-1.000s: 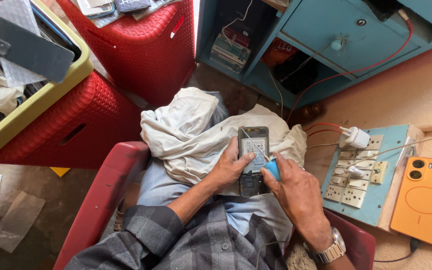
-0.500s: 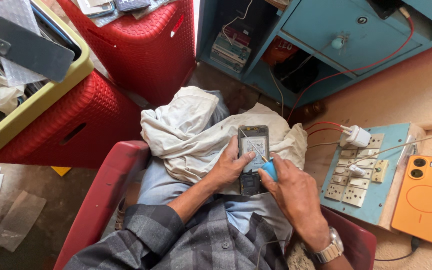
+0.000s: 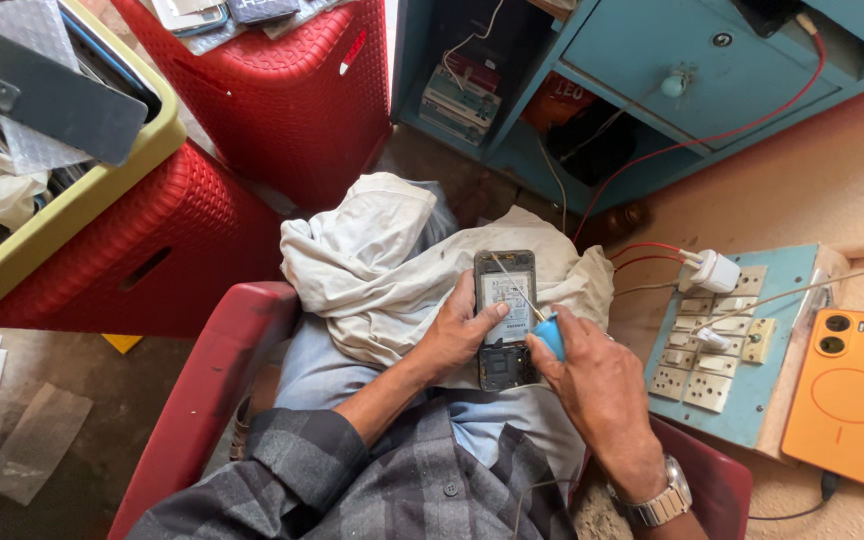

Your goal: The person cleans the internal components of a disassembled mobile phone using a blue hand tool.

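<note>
Cluttered repair corner seen from above: red plastic baskets (image 3: 282,100) at upper left, a yellow-green tray (image 3: 82,200) with a dark phone back cover (image 3: 52,100) at far left, and a blue cabinet (image 3: 672,80) with a drawer at upper right. On the floor at right lie a blue switchboard (image 3: 742,340) with a white charger plug (image 3: 714,270) and an orange phone (image 3: 852,400). A person sits in a red chair (image 3: 212,390); a crumpled beige cloth (image 3: 382,270) covers the lap and serves as the work surface. The opened phone (image 3: 505,320) lies on the cloth at its middle, long axis running away from the person, top end pointing toward the cabinet; its back is off, exposing a pale battery and dark lower board. The left hand (image 3: 457,335) grips the phone's left edge, thumb pressed across it. The right hand (image 3: 592,380), wearing a wristwatch (image 3: 662,500), has its fingers pinched on a blue-handled screwdriver (image 3: 537,318), whose thin shaft slants over the phone's upper half.
</note>
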